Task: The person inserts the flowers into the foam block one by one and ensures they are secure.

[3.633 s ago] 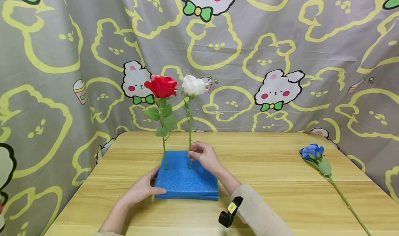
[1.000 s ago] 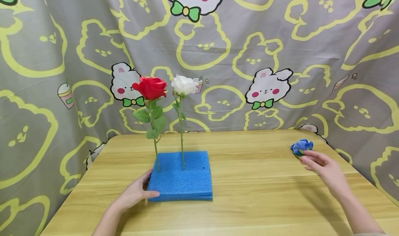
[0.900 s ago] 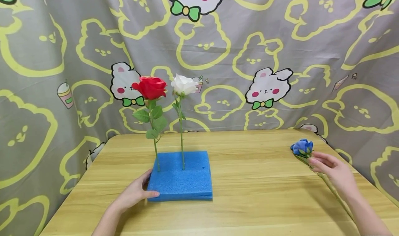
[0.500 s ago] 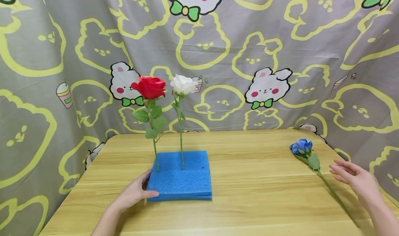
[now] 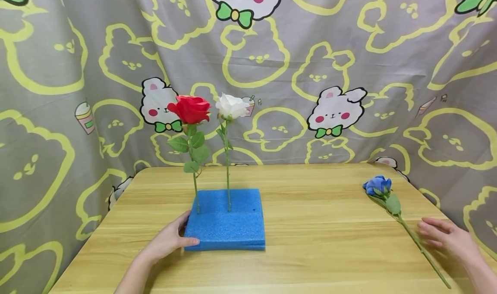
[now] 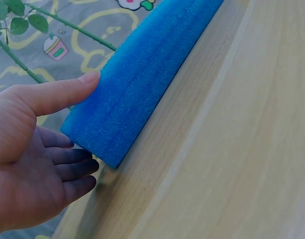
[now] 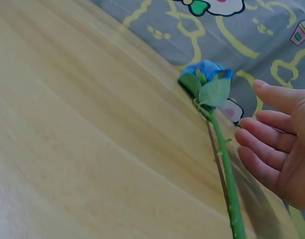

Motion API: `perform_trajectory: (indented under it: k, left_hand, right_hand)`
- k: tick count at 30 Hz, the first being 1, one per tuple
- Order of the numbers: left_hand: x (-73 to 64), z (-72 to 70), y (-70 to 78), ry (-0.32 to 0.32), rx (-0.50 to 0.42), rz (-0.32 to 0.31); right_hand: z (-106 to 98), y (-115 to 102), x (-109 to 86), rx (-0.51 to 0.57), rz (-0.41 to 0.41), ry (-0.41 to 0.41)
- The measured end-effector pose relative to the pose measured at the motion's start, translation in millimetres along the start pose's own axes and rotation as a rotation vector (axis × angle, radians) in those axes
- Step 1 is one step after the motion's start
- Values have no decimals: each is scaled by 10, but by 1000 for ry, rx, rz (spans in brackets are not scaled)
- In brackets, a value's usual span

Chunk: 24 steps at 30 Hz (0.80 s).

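A blue foam block [image 5: 229, 229] lies on the table, with a red rose [image 5: 190, 109] and a white rose [image 5: 231, 106] standing upright in it. My left hand [image 5: 168, 240] rests against its front left corner. In the left wrist view the thumb [image 6: 68, 94] touches the foam's edge, while the other fingers [image 6: 75, 169] extend loosely beside the block. At the right, a blue rose [image 5: 377, 186] lies on the table, its stem slanting towards me. My right hand [image 5: 450, 238] is just right of that stem, holding nothing, its fingers relaxed and apart from the flower.
The wooden table [image 5: 322, 233] ends at a patterned curtain [image 5: 291, 70] behind and on both sides. A small dark hole [image 5: 254, 209] shows in the foam's top, right of the white rose.
My right hand pinched the white rose's stem at first, then was at the blue rose below its bloom, and has since drawn back right and towards me. The left hand stays at the foam.
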<state>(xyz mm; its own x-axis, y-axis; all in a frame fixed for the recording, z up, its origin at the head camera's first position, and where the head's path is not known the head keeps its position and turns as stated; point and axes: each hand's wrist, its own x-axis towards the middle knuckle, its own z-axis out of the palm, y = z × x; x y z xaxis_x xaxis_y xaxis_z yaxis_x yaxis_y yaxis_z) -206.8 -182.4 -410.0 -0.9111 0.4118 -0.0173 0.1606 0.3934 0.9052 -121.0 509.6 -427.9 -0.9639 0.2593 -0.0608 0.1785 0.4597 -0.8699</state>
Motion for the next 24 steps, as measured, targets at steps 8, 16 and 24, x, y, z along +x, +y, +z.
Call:
perform_trajectory:
  k: [8,16,24]
  left_hand:
    - [-6,-1,19,0,6,2]
    - [-5,0,20,7,15,-18]
    - [-7,3,17,12,9,-26]
  right_hand:
    - [-7,40,16,31,24,-110]
    - [-4,-22,62,-96,57,-153]
    - [46,-82,59,-190,6,-117]
